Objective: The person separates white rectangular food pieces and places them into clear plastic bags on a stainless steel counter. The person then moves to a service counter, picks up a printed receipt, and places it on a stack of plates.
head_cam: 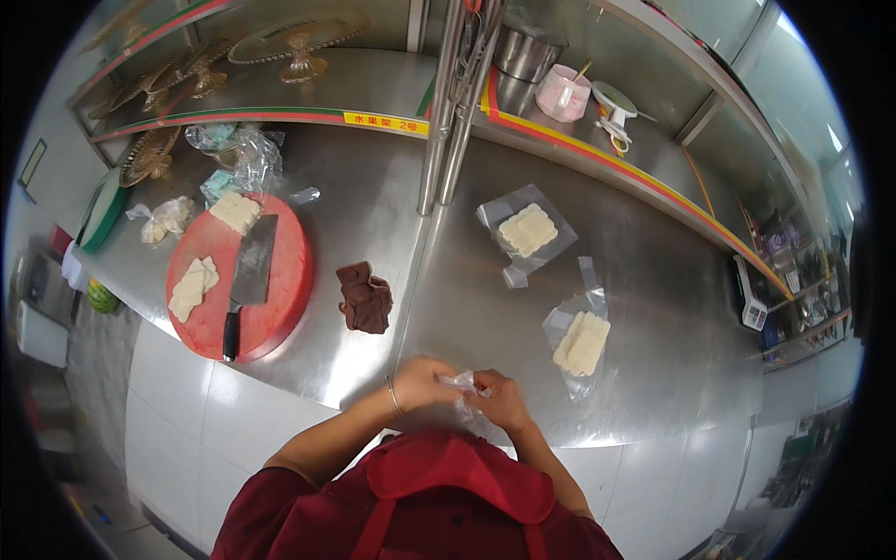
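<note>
Close to my body at the steel table's front edge, my left hand (422, 383) and my right hand (505, 400) both pinch a crumpled clear plastic bag (462, 380). Its lower part hangs between them. Off to the right, pale scalloped slices (583, 343) overlap on a clear plastic sheet (554, 320). Another such stack of slices (528, 229) rests on a second plastic sheet (490, 214) farther back. A folded brown cloth (365, 297) lies to the left of my hands.
On the left, a round red chopping board (290, 280) bears a cleaver (253, 262), pale slices (192, 287) and a pale scalloped block (236, 212). Plastic bags (257, 161) sit behind it. Steel posts (448, 126) rise mid-table beside a shelf holding glass stands (301, 59) and a pink jug (562, 94).
</note>
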`<state>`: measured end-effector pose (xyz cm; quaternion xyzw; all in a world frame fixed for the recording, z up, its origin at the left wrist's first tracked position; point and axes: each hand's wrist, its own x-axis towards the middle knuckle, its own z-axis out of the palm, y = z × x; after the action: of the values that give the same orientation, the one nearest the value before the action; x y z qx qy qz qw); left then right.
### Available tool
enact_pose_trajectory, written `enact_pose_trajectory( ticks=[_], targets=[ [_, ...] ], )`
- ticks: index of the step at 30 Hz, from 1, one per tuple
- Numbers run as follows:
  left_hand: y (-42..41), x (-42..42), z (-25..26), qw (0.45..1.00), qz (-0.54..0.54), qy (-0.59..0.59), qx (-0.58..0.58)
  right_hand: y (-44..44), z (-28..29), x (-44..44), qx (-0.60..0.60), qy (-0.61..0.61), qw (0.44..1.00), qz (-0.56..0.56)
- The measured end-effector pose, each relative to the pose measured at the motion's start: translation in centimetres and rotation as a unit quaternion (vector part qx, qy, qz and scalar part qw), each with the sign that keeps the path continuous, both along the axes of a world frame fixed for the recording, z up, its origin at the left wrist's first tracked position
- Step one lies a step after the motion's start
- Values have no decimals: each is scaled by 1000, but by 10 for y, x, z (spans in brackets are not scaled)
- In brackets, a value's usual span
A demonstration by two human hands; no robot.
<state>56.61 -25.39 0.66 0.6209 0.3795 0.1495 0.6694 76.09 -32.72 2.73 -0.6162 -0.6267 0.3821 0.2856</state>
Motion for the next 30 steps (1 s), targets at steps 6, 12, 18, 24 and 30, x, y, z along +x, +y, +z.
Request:
enact_pose_trajectory(
  ticks=[6,12,18,24,30],
  targets=[
    [-11,8,11,924,64,13,376,0,-16,-4,73,51,995,-48],
    [-16,18,-26,842,86,-11,532,-11,-1,5,-17,9,1000,-2],
    [-21,14,-11,894,83,-8,441,-4,3,13,25,190,981,-24],
    [-18,14,-24,894,89,-73,433,-3,-5,9,-77,238,967,-44],
    [-21,13,-24,906,9,-136,402,0,-12,25,-153,235,960,4]
  ],
)
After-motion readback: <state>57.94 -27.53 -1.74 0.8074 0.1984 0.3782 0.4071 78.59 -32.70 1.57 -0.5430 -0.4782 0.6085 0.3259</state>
